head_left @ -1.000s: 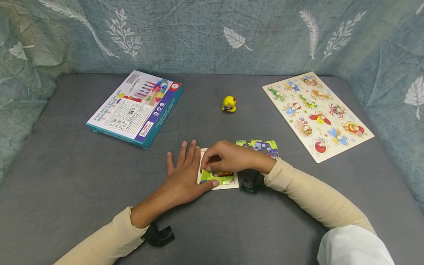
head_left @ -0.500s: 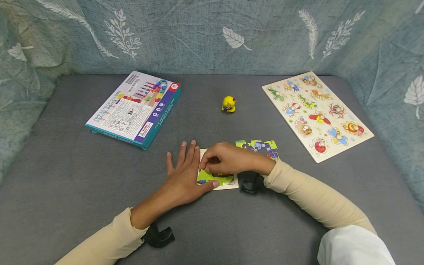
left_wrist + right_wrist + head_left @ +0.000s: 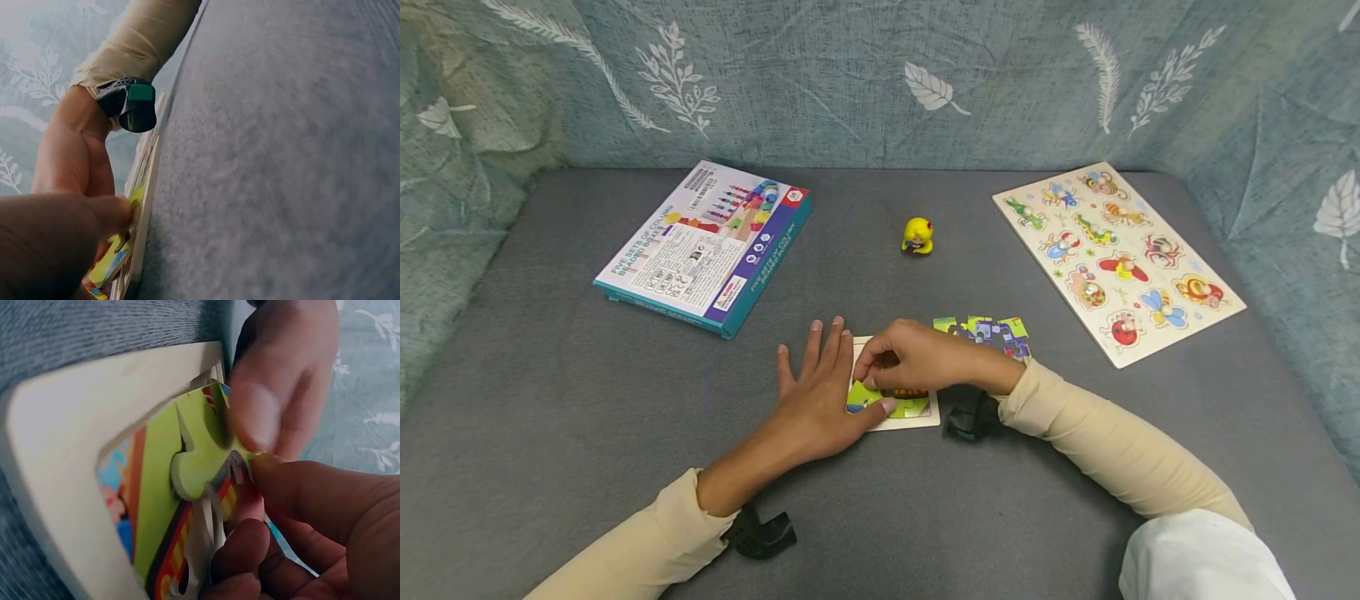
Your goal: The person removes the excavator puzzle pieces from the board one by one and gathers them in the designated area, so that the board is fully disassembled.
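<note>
My right hand (image 3: pixel 917 357) pinches a green jigsaw piece (image 3: pixel 203 453) between thumb and fingers, over the near left part of a small wooden puzzle tray (image 3: pixel 917 423). In the right wrist view that piece sits tilted, its edge raised from the tray beside other fitted pieces (image 3: pixel 150 500). Spread out, my left hand (image 3: pixel 816 408) lies along the tray's left side, its thumb (image 3: pixel 256 412) over the near corner by the green piece. The right hand hides much of the tray's middle in the head view.
Several loose jigsaw pieces (image 3: pixel 985 330) lie just beyond the right wrist. A bead-set box (image 3: pixel 703 246) is at the back left, a yellow toy figure (image 3: pixel 917 237) at the back middle, and an insect peg puzzle board (image 3: pixel 1120 262) at the back right.
The green piece under the right fingers has shifted and tilted slightly at the tray's left edge. The left thumb has moved a little; both hands otherwise stay in place.
</note>
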Available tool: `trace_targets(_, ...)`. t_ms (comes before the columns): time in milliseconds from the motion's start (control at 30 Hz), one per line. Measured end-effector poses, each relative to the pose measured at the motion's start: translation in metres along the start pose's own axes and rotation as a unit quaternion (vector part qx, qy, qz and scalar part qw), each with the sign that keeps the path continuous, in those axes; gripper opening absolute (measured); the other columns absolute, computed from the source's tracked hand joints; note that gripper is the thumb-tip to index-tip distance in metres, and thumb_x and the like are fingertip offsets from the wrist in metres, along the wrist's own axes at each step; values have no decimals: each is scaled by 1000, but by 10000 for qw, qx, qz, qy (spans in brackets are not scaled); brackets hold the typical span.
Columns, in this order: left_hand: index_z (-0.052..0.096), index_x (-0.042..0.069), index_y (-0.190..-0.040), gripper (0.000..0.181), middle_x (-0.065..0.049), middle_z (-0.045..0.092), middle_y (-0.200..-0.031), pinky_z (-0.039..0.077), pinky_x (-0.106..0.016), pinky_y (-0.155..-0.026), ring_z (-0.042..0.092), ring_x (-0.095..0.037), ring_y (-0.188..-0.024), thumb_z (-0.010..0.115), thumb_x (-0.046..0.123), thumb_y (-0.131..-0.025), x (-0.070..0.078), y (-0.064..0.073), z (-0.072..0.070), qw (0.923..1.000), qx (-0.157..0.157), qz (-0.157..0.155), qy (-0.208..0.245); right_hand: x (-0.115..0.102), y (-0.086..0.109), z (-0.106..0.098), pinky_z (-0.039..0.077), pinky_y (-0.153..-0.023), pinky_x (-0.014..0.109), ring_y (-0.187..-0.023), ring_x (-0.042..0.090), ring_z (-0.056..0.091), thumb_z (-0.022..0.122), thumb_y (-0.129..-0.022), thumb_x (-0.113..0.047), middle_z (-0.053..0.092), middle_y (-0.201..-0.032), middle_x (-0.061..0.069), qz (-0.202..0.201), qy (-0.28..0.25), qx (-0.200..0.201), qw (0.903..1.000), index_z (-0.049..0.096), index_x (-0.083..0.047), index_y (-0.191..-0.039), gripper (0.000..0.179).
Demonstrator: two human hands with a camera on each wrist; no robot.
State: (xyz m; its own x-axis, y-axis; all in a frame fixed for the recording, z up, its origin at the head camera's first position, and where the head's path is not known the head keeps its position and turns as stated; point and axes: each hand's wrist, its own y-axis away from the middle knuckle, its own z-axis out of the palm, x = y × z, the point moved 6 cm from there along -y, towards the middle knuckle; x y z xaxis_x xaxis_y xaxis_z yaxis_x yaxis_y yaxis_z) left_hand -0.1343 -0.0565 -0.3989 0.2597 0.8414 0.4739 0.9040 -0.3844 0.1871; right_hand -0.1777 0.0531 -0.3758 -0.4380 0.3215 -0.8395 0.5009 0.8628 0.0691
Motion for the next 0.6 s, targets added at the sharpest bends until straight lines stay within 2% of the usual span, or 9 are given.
trace_targets(300, 10, -2, -154, 108, -16, -5, -161, -15, -65, -104, -17, -32, -145, 64, 61, -85, -1, 0, 1, 10000, 46, -16, -43, 2, 0, -3, 50, -69, 24, -72, 4, 58, 61, -92, 1, 68, -85, -2, 29, -296, 199, 9994, 72, 1, -100, 14)
trace_targets(600, 9, -3, -153, 110, -17, -5, -161, -14, -65, -104, -16, -33, -145, 65, 60, -84, 0, -1, 1, 9999, 11, -51, -119, 5, 8, -15, 50, -69, 27, -72, 9, 59, 60, -93, 1, 68, -87, 0, 78, -465, 486, 9977, 72, 0, -99, 14)
